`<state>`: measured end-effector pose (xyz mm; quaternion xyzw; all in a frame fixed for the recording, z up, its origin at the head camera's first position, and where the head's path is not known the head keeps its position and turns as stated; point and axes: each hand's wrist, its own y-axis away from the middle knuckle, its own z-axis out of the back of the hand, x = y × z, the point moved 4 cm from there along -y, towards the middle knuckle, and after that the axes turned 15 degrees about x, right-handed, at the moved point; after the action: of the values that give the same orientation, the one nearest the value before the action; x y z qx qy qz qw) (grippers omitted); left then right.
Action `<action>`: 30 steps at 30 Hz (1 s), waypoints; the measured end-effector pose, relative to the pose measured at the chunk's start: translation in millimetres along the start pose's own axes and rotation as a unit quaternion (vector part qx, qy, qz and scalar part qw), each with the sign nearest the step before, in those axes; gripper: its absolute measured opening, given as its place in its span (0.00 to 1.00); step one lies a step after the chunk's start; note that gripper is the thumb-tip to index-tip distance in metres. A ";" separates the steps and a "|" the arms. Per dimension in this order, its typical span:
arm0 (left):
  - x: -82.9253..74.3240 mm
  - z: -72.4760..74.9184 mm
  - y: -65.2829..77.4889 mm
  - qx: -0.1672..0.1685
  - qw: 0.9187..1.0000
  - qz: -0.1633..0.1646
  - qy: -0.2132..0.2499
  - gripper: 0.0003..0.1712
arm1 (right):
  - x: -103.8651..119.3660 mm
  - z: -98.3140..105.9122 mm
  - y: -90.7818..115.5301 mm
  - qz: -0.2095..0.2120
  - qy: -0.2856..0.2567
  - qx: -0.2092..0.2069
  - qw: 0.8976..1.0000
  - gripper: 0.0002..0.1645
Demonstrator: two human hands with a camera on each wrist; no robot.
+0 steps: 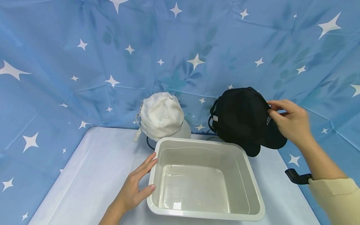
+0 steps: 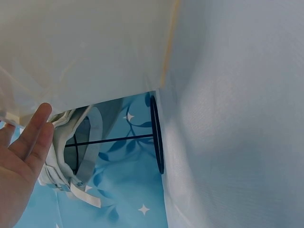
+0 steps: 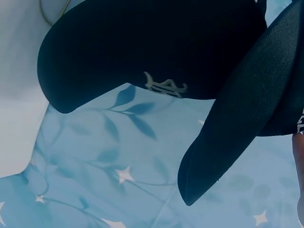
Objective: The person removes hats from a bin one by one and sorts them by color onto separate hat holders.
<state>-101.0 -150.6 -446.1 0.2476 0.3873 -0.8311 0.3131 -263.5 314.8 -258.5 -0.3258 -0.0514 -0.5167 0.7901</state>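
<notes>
My right hand point(image 1: 293, 122) pinches the front of a black cap point(image 1: 242, 115) with white lettering, close to where its brim begins. A second black cap point(image 3: 142, 42) with a light stitched emblem is close to it; in the head view its brim point(image 1: 252, 150) shows below the first. My left hand point(image 1: 133, 187) has its fingers extended against the left side of a pale grey plastic tub point(image 1: 208, 215), thumb at the rim. Behind the tub's left corner, a white cap point(image 1: 161, 115) sits on a black wire stand point(image 2: 114, 140).
The tub stands on a white-covered table point(image 1: 107, 162), with nothing inside it. A blue curtain point(image 1: 92, 62) with white stars hangs close behind the caps and along both sides. A black strap point(image 1: 298, 177) sticks out at my right wrist.
</notes>
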 end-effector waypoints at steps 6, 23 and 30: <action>0.3 -0.5 0.8 0.002 1.000 0.003 0.004 0.40 | -9.4 -6.3 0.5 -0.012 0.012 0.009 1.000 0.17; 0.4 -0.5 0.7 -0.001 1.000 0.003 0.008 0.40 | -26.4 -24.5 5.9 -0.027 0.013 0.046 0.999 0.17; 0.9 -0.6 0.9 -0.001 1.000 0.006 0.008 0.40 | -30.2 -30.7 8.3 -0.024 0.017 0.046 0.999 0.17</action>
<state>-100.8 -150.8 -447.5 0.2559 0.3892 -0.8270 0.3149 -278.2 323.2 -299.0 -0.2793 -0.0696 -0.5378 0.7924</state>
